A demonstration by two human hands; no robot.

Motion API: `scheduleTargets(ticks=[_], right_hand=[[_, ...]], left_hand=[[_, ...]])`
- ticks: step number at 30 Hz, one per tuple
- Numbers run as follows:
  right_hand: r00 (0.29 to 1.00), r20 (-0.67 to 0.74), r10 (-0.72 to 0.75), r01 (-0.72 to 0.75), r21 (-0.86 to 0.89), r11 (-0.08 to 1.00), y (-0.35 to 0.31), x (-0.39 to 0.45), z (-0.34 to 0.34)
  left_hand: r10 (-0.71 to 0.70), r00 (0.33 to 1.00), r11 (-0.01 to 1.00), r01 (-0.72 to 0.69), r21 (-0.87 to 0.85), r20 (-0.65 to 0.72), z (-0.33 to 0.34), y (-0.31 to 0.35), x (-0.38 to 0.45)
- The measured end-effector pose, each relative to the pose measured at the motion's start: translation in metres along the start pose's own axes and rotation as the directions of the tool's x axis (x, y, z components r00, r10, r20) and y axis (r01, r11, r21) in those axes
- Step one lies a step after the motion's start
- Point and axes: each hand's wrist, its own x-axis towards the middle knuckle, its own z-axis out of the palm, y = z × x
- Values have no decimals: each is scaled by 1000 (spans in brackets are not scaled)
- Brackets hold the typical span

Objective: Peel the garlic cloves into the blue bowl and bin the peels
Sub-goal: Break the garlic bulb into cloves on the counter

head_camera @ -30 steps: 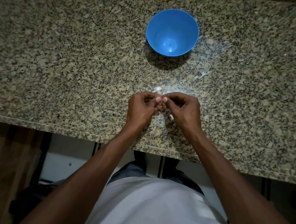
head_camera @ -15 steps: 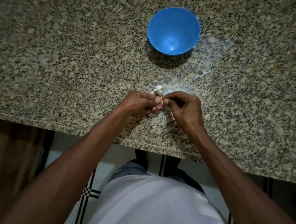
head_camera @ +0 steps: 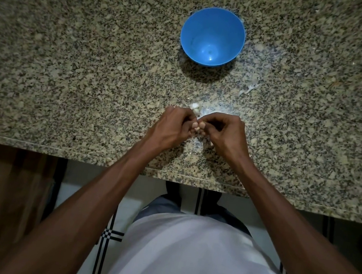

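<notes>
- The step in hand, as I judge it, is the peeling of one garlic clove (head_camera: 198, 128); it sits between the fingertips of both hands, near the front edge of the granite counter (head_camera: 67, 71), and only a small pale part of it shows.
- The left hand (head_camera: 173, 127) has its fingers curled and pinches the clove from the 9 o'clock side; the right hand (head_camera: 224, 134) is also curled and pinches at it from the 3 o'clock side; whether the right fingers grip the clove itself or only its skin, I cannot tell.
- The blue bowl (head_camera: 213, 37) stands at 12 o'clock from the hands, well apart from them; it looks nearly empty, with only small specks at the bottom which I cannot identify; so the task seems to be at an early stage.
- Some pale garlic pieces (head_camera: 194, 107) lie on the counter just beyond the hands at 12 o'clock; a thin peel scrap (head_camera: 250, 89) lies at about 1 o'clock, between the hands and the bowl.
- No bin is in view.
- The next move probably calls for pulling the skin away completely, then carrying the bare clove forward to 12 o'clock and dropping it into the bowl; the loose peels must be collected afterwards.
</notes>
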Motion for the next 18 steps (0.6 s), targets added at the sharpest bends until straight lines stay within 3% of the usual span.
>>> scheduleTargets(ticks=[5, 9, 18], right_hand=[[999, 17, 50, -52, 105, 993, -1, 5, -7], [993, 60, 97, -107, 187, 976, 2, 4, -7], [966, 123, 226, -255, 363, 896, 10, -5, -7]], left_hand=[[-40, 997, 992, 32, -123, -69, 12, 0, -2], [-166, 984, 945, 140, -296, -65, 19, -5, -2], [-326, 940, 876, 261, -405, -101, 26, -8, -3]])
